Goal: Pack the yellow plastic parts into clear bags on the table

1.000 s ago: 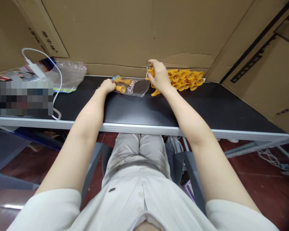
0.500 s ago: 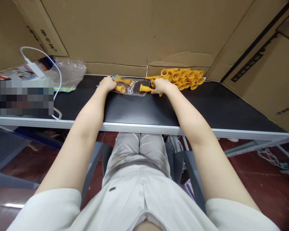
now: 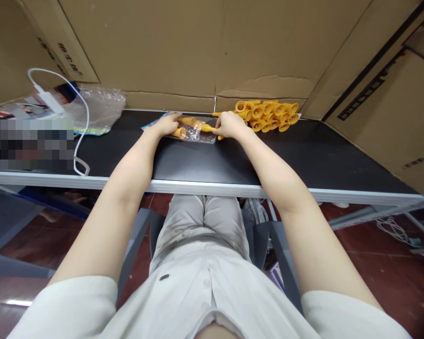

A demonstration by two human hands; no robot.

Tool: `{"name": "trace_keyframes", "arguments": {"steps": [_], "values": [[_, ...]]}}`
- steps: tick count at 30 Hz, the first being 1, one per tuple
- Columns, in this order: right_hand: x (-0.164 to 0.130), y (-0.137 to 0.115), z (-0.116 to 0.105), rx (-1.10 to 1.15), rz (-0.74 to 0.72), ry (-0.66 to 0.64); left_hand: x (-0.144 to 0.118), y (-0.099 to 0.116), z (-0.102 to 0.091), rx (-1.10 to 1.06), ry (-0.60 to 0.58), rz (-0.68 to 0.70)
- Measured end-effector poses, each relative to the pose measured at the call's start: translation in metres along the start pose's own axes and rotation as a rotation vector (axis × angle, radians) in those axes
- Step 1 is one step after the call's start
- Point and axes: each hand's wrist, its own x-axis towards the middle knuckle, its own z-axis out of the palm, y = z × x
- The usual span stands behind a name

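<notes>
Setting: cardboard walls (image 3: 183,47) stand behind and to the right of your black worktop (image 3: 304,155) in the head view, with red floor below it.
Left hand: your left hand (image 3: 167,125) lies flat on the left end of the clear plastic bag (image 3: 194,134); its grip is loose, pressing the bag down rather than closed round anything.
Right hand: your right hand (image 3: 229,126) sits at the bag's right end, its grip pinched on an orange plastic piece (image 3: 207,127) at the bag's mouth.
Bag: near the far edge of the worktop, between your hands, with orange pieces showing through the film.
Supply: a pile of orange plastic pieces (image 3: 268,115) lies just right of your right hand, against the cardboard.
Left side: a white cable (image 3: 83,117) and crumpled plastic wrap (image 3: 102,108) lie well apart from the bag.
</notes>
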Motion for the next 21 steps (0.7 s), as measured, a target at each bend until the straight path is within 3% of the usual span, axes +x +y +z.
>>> {"name": "trace_keyframes", "arguments": {"steps": [5,10,14,18,21], "values": [[0.002,0.007,0.007,0.036,0.003,0.124,0.000,0.007,-0.002,0.026,-0.097,0.036],[-0.007,-0.012,-0.005,-0.051,0.101,0.037,-0.002,0.010,-0.003,0.010,-0.092,0.100],[-0.012,-0.025,-0.007,-0.108,0.160,0.003,-0.002,0.007,-0.003,-0.063,-0.080,0.055],[-0.008,-0.019,0.006,-0.047,0.095,0.075,0.001,0.006,0.000,-0.049,-0.078,0.049],[-0.004,-0.013,0.014,-0.039,0.070,0.099,0.003,0.008,0.003,0.017,0.021,-0.002]]}}
